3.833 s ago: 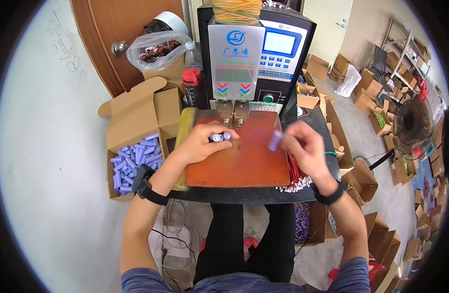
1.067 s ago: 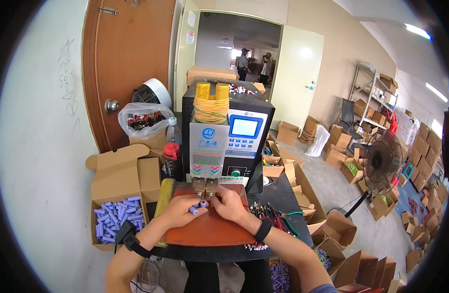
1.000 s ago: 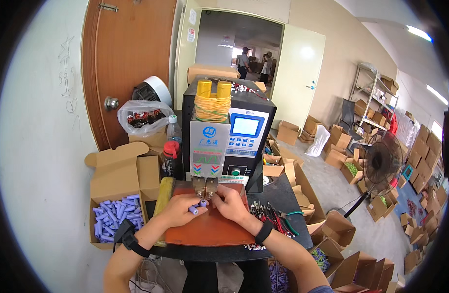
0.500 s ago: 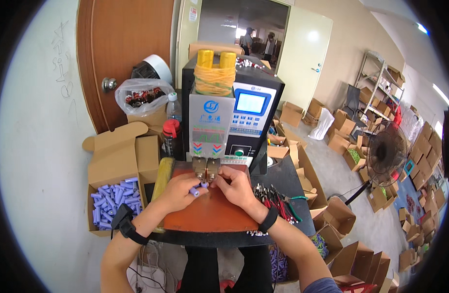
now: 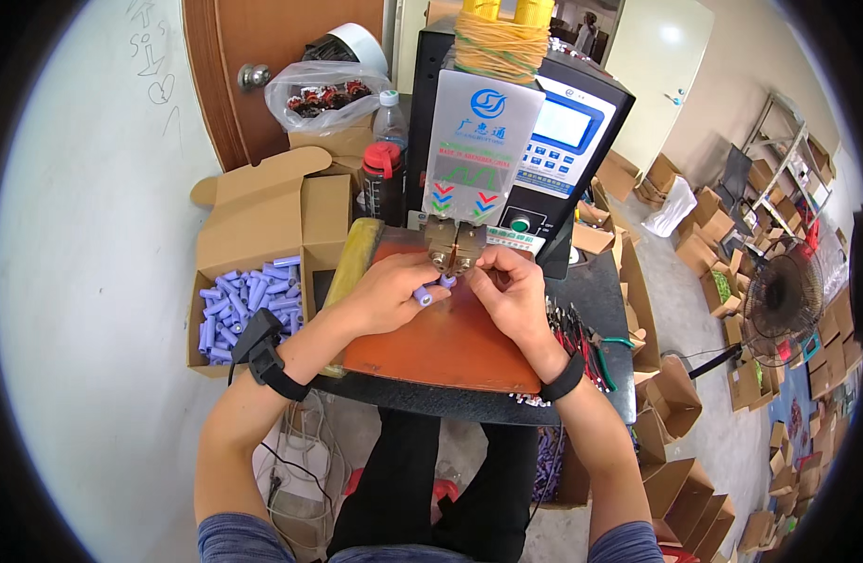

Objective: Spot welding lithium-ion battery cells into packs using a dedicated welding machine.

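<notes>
The left hand (image 5: 394, 293) is curled nearly closed, thumb against fingers, around small lilac cylindrical cells; two of them show, one (image 5: 423, 296) jutting out by the thumb with its end toward the viewer, the other (image 5: 447, 281) just beyond it, directly beneath the paired brass-coloured metal tips (image 5: 455, 258) of the grey-fronted black bench machine (image 5: 478, 150). Whether the second cell touches the tips is too small to tell. The right hand (image 5: 509, 291) comes in from the other side, thumb and index finger drawn together close to the tips; whether something thin is pinched between them cannot be made out. Both hands are above the smooth orange-brown mat (image 5: 431, 352). Working well here seems to call for a firm but light left grip, the end of the cell squared under both tips rather than tilted, and the right fingertips steadying from the side, clear of the gap between the metal parts. The jutting cell would be best kept tucked so it does not nudge its neighbour out of line. Resting the wrists low over the mat would probably reduce shake, and the red and black wires (image 5: 572, 338) on the right are best left clear of the forearm.
</notes>
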The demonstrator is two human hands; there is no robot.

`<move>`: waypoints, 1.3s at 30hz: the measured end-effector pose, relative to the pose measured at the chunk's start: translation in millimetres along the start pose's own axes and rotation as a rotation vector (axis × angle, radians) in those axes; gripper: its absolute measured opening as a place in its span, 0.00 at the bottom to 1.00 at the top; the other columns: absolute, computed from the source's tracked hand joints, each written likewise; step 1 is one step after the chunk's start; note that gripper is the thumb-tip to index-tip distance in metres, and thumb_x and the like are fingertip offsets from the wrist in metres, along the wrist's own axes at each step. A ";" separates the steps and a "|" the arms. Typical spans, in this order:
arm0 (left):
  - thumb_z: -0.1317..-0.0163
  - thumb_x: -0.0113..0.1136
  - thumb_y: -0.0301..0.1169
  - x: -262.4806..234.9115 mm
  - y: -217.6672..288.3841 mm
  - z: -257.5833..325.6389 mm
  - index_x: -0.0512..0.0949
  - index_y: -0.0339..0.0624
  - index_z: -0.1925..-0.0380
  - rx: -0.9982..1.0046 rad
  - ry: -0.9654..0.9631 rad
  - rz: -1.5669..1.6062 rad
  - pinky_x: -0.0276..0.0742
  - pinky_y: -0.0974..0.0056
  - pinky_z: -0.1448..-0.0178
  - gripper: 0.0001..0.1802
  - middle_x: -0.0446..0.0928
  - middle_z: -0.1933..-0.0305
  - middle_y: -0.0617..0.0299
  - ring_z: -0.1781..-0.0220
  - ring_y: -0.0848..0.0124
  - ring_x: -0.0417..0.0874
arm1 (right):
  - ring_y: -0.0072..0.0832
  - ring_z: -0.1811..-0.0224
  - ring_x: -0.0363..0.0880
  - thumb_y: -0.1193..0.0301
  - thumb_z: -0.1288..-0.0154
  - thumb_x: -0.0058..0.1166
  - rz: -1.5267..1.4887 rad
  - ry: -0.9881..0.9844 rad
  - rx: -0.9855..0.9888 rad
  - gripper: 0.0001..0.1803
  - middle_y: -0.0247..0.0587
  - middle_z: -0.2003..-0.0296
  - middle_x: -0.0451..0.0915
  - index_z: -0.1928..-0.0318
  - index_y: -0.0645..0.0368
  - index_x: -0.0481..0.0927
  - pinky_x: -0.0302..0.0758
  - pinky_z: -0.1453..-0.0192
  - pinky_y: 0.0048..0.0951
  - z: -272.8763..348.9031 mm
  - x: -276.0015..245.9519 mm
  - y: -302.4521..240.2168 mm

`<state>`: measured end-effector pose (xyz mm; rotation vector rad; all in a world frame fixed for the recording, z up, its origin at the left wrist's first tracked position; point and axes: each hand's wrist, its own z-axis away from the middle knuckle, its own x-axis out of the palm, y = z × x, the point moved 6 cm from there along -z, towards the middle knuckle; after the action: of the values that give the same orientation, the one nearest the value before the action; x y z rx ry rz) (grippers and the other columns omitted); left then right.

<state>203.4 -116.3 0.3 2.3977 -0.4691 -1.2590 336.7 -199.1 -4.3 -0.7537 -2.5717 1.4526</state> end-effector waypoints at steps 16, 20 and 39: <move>0.38 0.57 0.32 -1.0 3.0 0.0 0.79 0.40 0.62 -0.015 -0.019 0.108 0.73 0.55 0.56 0.08 0.78 0.65 0.52 0.59 0.52 0.78 | 0.12 0.70 0.74 0.79 0.41 0.58 -0.014 -0.095 0.007 0.02 0.31 0.72 0.78 0.67 0.65 0.79 0.72 0.69 0.16 3.6 4.9 -4.9; 0.38 0.57 0.32 0.5 1.4 -0.2 0.79 0.40 0.61 -0.011 -0.007 0.106 0.73 0.55 0.55 0.09 0.78 0.65 0.52 0.59 0.52 0.78 | 0.13 0.71 0.74 0.78 0.41 0.59 0.026 -0.088 0.007 0.02 0.32 0.72 0.78 0.68 0.65 0.79 0.72 0.70 0.17 3.6 3.1 -5.0; 0.38 0.57 0.32 2.2 3.3 1.3 0.78 0.40 0.63 -0.020 -0.009 0.054 0.72 0.54 0.57 0.08 0.78 0.65 0.50 0.60 0.50 0.78 | 0.24 0.75 0.77 0.77 0.46 0.61 0.218 -0.044 -0.113 0.03 0.36 0.76 0.78 0.72 0.62 0.80 0.73 0.72 0.23 3.9 2.5 -20.4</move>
<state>203.2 -120.4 -0.2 2.3479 -0.5181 -1.2455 325.7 -209.7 10.0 -1.0591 -2.6954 1.4021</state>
